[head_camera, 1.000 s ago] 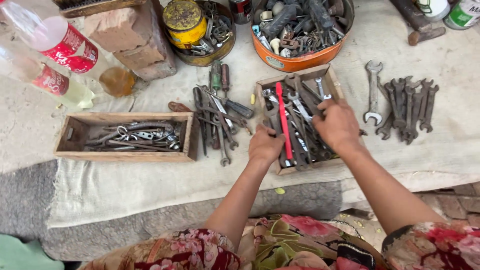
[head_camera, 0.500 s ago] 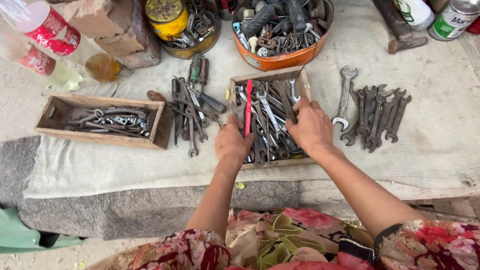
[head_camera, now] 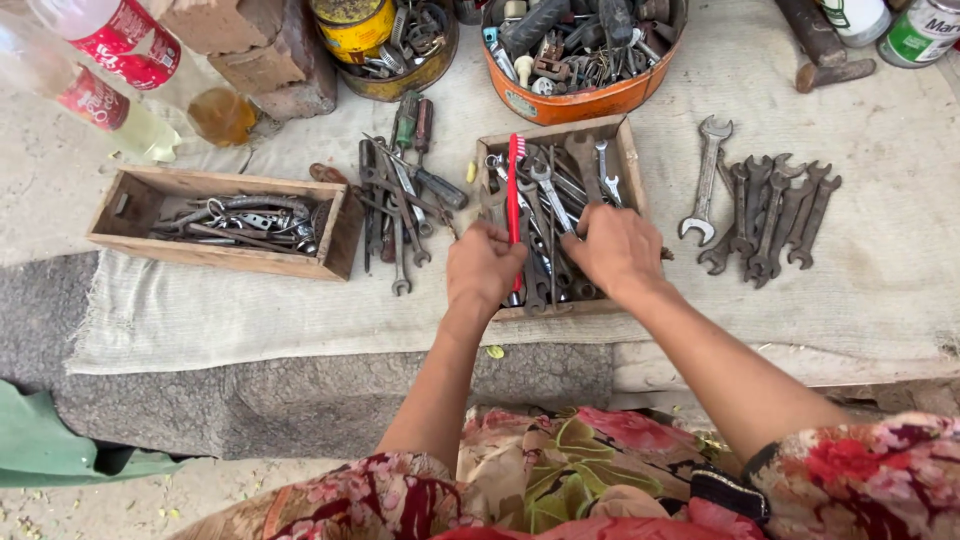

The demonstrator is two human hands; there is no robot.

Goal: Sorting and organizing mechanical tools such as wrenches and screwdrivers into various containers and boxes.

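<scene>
At far left lie two clear bottles [head_camera: 95,70] on their sides, and below them a wooden tray [head_camera: 130,215] of mixed metal parts sits on the sackcloth [head_camera: 250,320]. Next comes a loose pile of screwdrivers and pliers [head_camera: 405,195], just beside a second wooden box [head_camera: 628,160] packed with spanners. The left hand [head_camera: 485,268] rests at the box's near left corner, fingers curled around the lower end of a red toothbrush [head_camera: 515,190]; the brush's long axis runs almost straight away from the person, bristle head at the far end, lying over the spanners. The right hand [head_camera: 618,248] lies palm down over the spanners in the box, fingers bent into them; whether it grips one I cannot tell. Further right, a row of spanners [head_camera: 765,215] lies on the cloth, well apart from the box, with bare cloth between and beyond. Behind the box stands an orange tin [head_camera: 585,100] of parts, nearly touching its far edge.
</scene>
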